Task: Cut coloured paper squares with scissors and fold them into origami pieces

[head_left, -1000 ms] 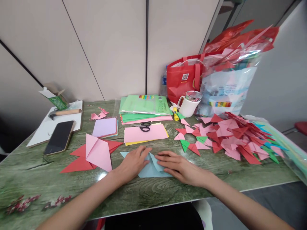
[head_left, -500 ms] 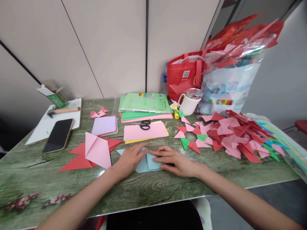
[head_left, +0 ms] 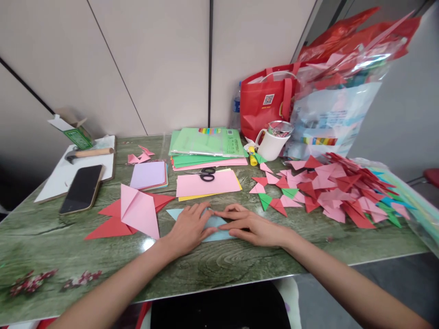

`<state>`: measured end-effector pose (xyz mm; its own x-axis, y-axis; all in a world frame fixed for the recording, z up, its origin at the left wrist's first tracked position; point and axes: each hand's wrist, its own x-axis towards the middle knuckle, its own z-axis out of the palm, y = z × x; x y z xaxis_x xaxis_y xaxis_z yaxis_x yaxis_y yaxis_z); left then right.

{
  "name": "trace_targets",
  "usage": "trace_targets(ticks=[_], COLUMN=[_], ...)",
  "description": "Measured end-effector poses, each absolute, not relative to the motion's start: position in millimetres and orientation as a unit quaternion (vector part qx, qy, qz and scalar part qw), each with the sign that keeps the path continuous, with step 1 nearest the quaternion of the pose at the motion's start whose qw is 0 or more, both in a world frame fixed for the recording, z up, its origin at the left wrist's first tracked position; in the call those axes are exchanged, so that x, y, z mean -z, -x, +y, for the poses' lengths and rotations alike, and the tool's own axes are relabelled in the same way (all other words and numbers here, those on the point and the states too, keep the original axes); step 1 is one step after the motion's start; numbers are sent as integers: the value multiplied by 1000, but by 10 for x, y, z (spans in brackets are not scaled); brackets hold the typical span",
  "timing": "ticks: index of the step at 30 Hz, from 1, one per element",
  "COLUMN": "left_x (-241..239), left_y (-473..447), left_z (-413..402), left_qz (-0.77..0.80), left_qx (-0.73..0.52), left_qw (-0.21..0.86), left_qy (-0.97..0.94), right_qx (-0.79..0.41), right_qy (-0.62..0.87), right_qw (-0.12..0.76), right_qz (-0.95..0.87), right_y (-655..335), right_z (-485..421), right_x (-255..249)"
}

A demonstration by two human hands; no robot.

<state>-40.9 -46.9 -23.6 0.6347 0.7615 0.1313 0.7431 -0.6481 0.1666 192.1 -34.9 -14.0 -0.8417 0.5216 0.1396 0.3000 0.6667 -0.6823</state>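
A light blue sheet of folding paper lies on the table in front of me, partly folded, with one pointed corner sticking out to the left. My left hand rests flat over its left part, fingers stretched out. From the right, my right hand touches the paper with its fingers extended and apart. Both hands cover portions of the sheet, so its full shape is hidden. Left of them, a pink folded piece sits on top of red folded pieces.
Behind the hands are pink paper strips with black scissors, and green paper packs. A heap of folded pieces and a white mug stand right. At left are a phone and a hammer.
A squarish flap seen on the blue paper now looks flattened into a slanted fold. My left fingers have spread further over the sheet, and the right fingertips shifted slightly. The view tilted a little.
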Motion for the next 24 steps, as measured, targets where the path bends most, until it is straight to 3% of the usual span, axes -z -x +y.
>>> trace_targets(ticks=[8,24], left_x=[289,319], left_y=[440,443], left_z=[-470,-485], left_qz=[401,409], left_qx=[-90,-98], left_qw=[22,11], left_qy=[-911,-907], right_qx=[-358,-344], right_qy=[215,218], right_qw=[218,203], right_qz=[-882,-890], right_y=[-1960,-1947], right_z=[-261,-287], right_x=[240,236])
